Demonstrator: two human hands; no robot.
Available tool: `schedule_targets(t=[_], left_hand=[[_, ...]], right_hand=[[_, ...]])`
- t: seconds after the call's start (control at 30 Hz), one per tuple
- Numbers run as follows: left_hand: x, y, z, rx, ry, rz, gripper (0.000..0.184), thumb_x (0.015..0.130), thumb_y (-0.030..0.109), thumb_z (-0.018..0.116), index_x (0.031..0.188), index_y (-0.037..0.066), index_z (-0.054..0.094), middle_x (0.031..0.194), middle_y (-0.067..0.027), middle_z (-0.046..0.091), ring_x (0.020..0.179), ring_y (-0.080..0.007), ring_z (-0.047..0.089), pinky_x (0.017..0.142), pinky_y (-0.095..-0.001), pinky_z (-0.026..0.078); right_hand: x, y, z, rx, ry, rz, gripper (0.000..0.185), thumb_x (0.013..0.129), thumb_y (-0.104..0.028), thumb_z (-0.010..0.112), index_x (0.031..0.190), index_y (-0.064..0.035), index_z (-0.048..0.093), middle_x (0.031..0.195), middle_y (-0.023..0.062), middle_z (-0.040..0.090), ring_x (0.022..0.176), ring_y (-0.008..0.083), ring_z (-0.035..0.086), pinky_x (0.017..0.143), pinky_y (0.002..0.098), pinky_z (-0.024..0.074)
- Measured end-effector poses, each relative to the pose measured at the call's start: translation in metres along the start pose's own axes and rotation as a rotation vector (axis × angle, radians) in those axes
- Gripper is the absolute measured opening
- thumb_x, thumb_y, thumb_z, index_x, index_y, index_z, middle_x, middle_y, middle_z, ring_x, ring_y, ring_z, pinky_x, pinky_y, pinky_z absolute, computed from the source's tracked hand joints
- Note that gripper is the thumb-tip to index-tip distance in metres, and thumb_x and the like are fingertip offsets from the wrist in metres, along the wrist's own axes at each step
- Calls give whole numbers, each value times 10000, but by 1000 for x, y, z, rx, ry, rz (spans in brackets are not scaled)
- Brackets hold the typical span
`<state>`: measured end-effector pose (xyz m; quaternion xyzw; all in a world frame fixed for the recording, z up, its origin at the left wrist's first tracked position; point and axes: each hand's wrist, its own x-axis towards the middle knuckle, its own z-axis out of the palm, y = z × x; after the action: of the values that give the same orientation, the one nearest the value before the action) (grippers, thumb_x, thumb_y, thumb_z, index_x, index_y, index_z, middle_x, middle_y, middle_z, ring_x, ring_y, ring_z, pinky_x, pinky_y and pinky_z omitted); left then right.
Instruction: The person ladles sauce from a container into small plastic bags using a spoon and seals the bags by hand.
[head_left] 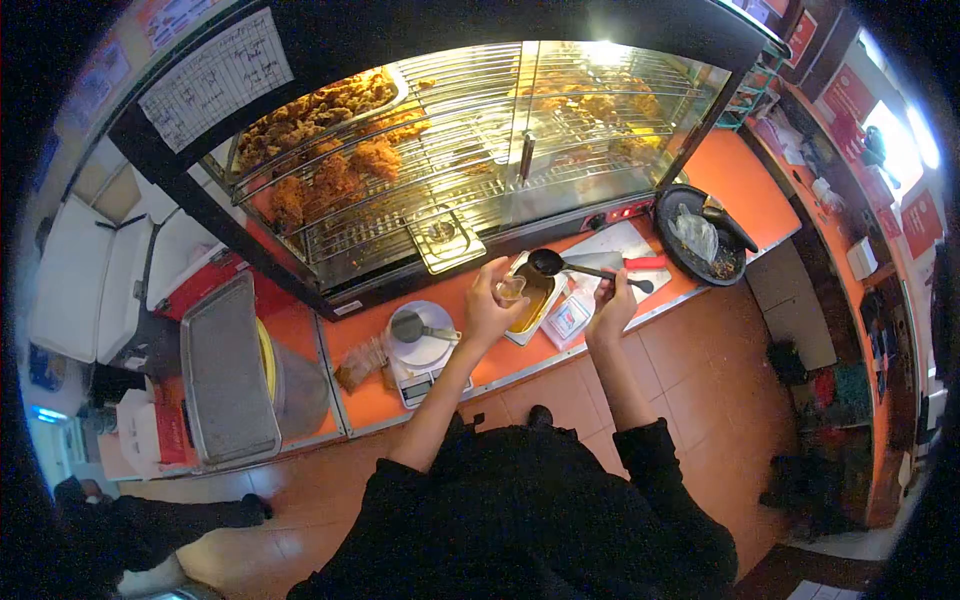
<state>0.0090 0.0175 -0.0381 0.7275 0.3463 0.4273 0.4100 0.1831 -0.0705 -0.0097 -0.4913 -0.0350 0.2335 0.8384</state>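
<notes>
"What stands at the counter's (755, 190) left end?"
"A grey tray (232, 370), tilted beside a bucket (305, 390). Next, by the front edge, a scale (418, 345) with a utensil (412, 327) lying on it."
"And the left hand (486, 308)?"
"Thumb and fingers curled round a small clear cup (510, 288), just above the left side of a sauce container (546, 312). That sits near the front edge."
"The right hand (608, 308)?"
"Fingers closed on the handle of a black ladle (546, 262); its bowl is at the container's far end. A packet (571, 317) lies below."
"Farther right?"
"A red-handled knife (645, 263), then a black dish (690, 265) near the front edge."
</notes>
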Motion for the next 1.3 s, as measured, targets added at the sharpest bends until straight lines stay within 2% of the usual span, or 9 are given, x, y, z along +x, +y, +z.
schedule_targets(t=[0.13, 0.23, 0.33, 0.5, 0.67, 0.77, 0.8, 1.03, 1.3], left_hand=[[-10, -3, -15, 31, 37, -10, 675, 638, 100, 837, 1241, 74, 534, 964, -78, 618, 622, -111, 591, 538, -245, 486], [-16, 6, -25, 74, 58, -15, 599, 637, 84, 827, 1177, 59, 568, 976, -75, 605, 624, -120, 596, 555, -251, 494], [-20, 1, -27, 61, 35, -18, 468, 655, 127, 841, 1038, 37, 588, 959, -72, 594, 684, -133, 617, 607, -257, 515], [-22, 36, -33, 72, -8, -90, 410, 717, 171, 842, 959, 13, 552, 920, -59, 615, 795, -126, 644, 683, -261, 550], [-24, 76, -42, -164, -55, -277, 315, 773, 141, 794, 931, 13, 553, 835, -79, 660, 749, -129, 661, 658, -243, 545], [-30, 71, -51, -334, 28, -129, 193, 835, 46, 708, 941, -3, 555, 818, -74, 666, 755, -128, 677, 653, -242, 549], [-31, 79, -56, -265, 41, -121, 85, 869, -21, 633, 926, -11, 572, 814, -68, 663, 789, -139, 686, 653, -248, 551], [-42, 92, -67, -216, 130, -180, 31, 874, -23, 624, 891, -8, 602, 733, -21, 614, 683, -99, 626, 645, -226, 513], [-54, 83, -72, -191, 174, -128, 37, 868, -24, 619, 900, -12, 604, 760, -33, 619, 685, -100, 615, 615, -236, 499]], right_hand=[[-2, 30, -23, -420, -216, -304, 341, 1002, -284, 491, 890, -13, 663, 659, -6, 525, 588, 78, 437, 536, 244, 356], [-17, 40, -27, -800, -655, -542, 157, 923, -102, 574, 1032, -22, 654, 783, 89, 619, 722, 194, 605, 640, 315, 472], [-25, 42, -28, -1090, -1039, -735, 440, 780, 49, 545, 1200, -79, 575, 992, 141, 583, 883, 319, 596, 771, 380, 493], [-58, 10, 12, -789, -1069, -632, 405, 764, 29, 626, 1159, -47, 584, 953, 123, 579, 904, 305, 587, 779, 383, 485], [-55, 2, 22, -639, -964, -755, 204, 756, 43, 651, 948, -12, 613, 856, 110, 605, 785, 276, 615, 694, 345, 502], [-55, -13, 28, -599, -932, -765, 138, 765, 52, 639, 888, -6, 613, 825, 114, 618, 712, 266, 616, 647, 336, 500], [-54, -18, 29, -594, -956, -780, 129, 769, 51, 641, 882, -3, 608, 830, 121, 625, 713, 262, 621, 631, 328, 496], [-60, -18, 31, -621, -1022, -739, 135, 775, 21, 670, 888, -7, 602, 828, 123, 614, 722, 272, 615, 630, 350, 487], [-74, -8, 40, -646, -1141, -908, 165, 763, 19, 690, 887, -14, 586, 824, 117, 600, 737, 288, 613, 642, 361, 488]])
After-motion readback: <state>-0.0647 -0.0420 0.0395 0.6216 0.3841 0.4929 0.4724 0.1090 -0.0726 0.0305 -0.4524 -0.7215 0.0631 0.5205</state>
